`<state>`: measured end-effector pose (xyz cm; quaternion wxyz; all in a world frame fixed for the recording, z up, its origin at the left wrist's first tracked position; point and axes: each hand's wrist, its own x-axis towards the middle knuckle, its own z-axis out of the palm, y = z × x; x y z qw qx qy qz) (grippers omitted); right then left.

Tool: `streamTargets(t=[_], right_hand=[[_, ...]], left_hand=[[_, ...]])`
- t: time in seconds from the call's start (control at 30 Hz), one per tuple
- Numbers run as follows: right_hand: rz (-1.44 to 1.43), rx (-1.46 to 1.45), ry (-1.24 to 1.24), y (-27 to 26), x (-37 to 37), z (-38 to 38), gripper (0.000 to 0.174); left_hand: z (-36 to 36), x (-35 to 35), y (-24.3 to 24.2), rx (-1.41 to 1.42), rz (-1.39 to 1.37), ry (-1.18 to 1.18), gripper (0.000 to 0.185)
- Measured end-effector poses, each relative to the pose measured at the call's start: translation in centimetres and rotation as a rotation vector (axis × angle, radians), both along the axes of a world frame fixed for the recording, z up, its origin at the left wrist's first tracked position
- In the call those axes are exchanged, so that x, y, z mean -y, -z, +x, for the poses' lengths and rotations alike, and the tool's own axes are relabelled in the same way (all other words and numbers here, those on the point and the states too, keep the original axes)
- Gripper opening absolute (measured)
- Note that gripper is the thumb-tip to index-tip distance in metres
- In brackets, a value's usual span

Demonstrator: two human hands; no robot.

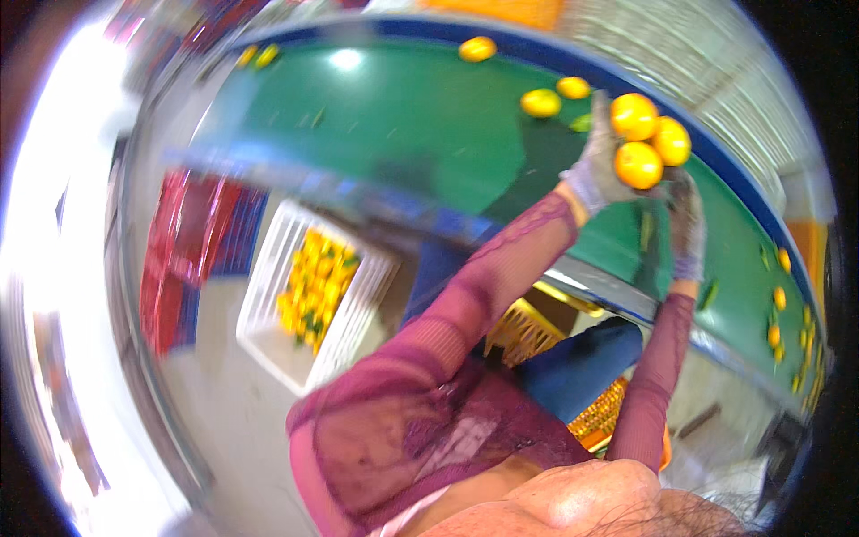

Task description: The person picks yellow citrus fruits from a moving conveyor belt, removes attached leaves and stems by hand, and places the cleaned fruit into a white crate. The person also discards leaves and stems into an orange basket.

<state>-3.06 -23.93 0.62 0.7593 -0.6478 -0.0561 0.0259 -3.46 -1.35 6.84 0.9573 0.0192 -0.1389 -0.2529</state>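
My left hand (604, 154), in a grey glove, is palm up and holds three orange citrus fruits (639, 165) grouped together above a green conveyor belt (429, 134). My right hand (686, 208), also gloved, is just to the right, its fingers close under the fruits. Whether those fingers grip anything is hidden. Left of my left hand, a yellow-green citrus fruit (541, 103) and a smaller orange one (574, 88) lie on the belt, with a green leaf (581, 123) beside them. Another fruit (477, 49) lies by the belt's far edge.
A blue rim (721, 171) borders the belt's far side. More small fruits (779, 297) lie at its right end. A white plastic crate (258, 282) with many fruits stands on the floor at left, beside red crates (191, 235). A yellow crate (527, 332) is below the belt near my legs.
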Motion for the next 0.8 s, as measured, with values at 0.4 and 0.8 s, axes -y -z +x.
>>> streamTargets(t=[0.4,0.8], right_hand=[[-0.332,-0.121,-0.152,2.8,3.1,1.6,0.053],[-0.514,-0.008,-0.179,4.3,7.3,0.0,0.047]], left_hand=[[-27.1,-31.6,10.1,-0.367,0.543,-1.243,0.089],[-39.9,-33.8,25.7,-1.337,1.187,-1.245,0.061]])
